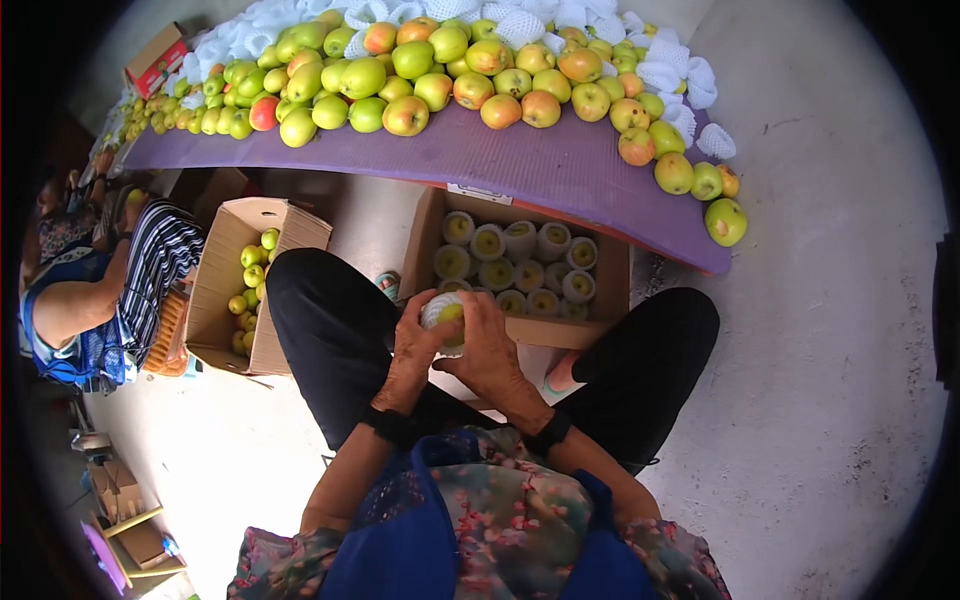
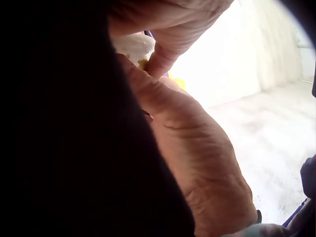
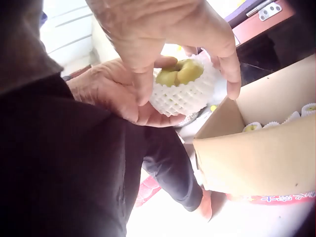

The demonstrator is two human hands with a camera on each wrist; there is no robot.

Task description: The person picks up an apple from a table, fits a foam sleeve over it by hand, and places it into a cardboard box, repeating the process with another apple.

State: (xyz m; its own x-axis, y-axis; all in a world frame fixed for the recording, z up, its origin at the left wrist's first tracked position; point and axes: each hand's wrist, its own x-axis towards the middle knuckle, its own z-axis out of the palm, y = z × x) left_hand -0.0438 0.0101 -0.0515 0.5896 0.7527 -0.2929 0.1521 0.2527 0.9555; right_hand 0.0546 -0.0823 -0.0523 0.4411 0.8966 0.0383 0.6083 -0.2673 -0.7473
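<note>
A yellow-green apple (image 1: 451,314) in a white foam net (image 3: 181,98) is between both hands, over the lap. The left hand (image 1: 408,348) grips it from the left and below, its thumb by the bare top of the apple. From the other side the right hand (image 1: 486,352) holds the netted apple, thumb and fingers spread around the net. In the right wrist view the apple's stem end shows above the net's rim. The left wrist view is largely dark, with a bit of the white net (image 2: 136,47) between the hands.
Ahead, a purple-topped table (image 1: 480,155) bears loose apples and foam nets (image 1: 520,28). Below its edge stands a cardboard box (image 1: 425,225) of netted apples. Another box (image 1: 225,235) with bare apples stands left, near another seated person (image 1: 85,300).
</note>
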